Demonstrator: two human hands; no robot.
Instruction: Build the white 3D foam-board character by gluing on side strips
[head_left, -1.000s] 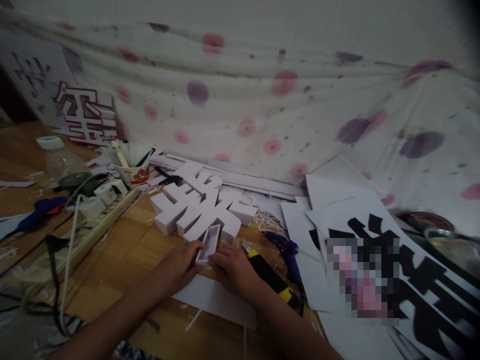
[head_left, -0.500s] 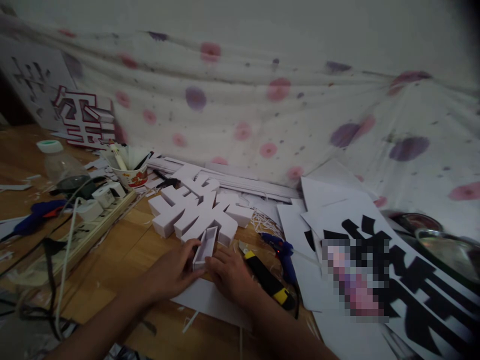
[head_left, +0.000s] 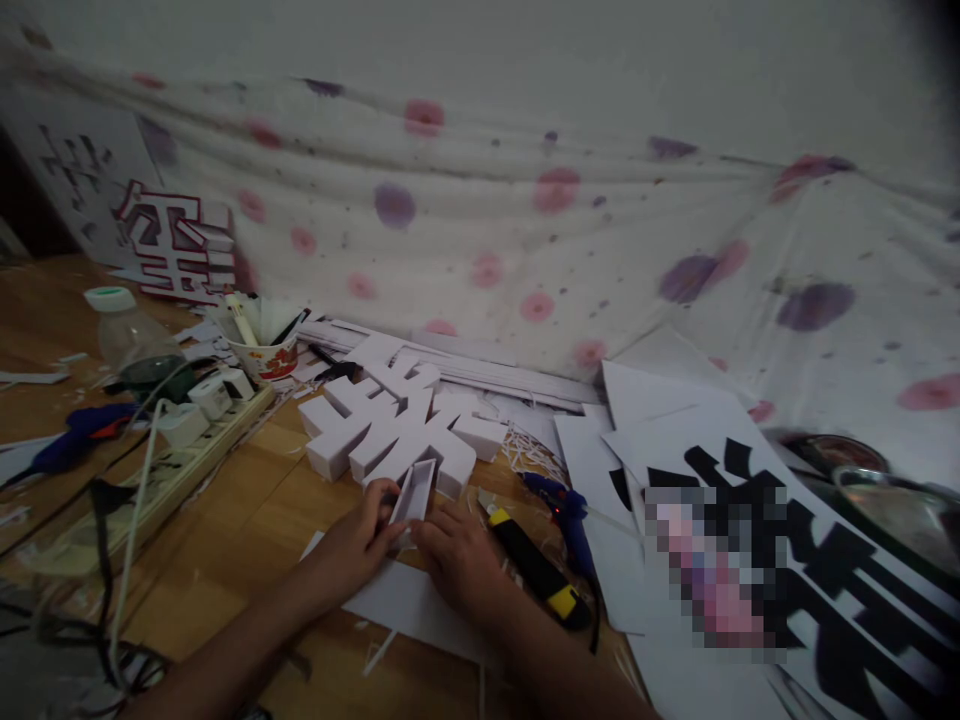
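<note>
A small open white foam trough (head_left: 415,491) stands tilted on a white sheet (head_left: 409,605) on the wooden table. My left hand (head_left: 352,548) pinches its left side and my right hand (head_left: 459,556) pinches its right side. Just behind the trough lies a thick white foam character (head_left: 401,427). A yellow and black utility knife (head_left: 534,570) lies right beside my right hand, with a blue glue gun (head_left: 564,505) beyond it.
A power strip (head_left: 184,440) with plugs and cables, a second blue glue gun (head_left: 71,440), a plastic bottle (head_left: 135,340) and a cup of tools (head_left: 264,345) stand at the left. Printed paper sheets (head_left: 817,560) cover the right. A spotted cloth (head_left: 525,220) hangs behind.
Both hands have stayed on the white trough and tipped it up slightly toward the foam character. The view has shifted a little.
</note>
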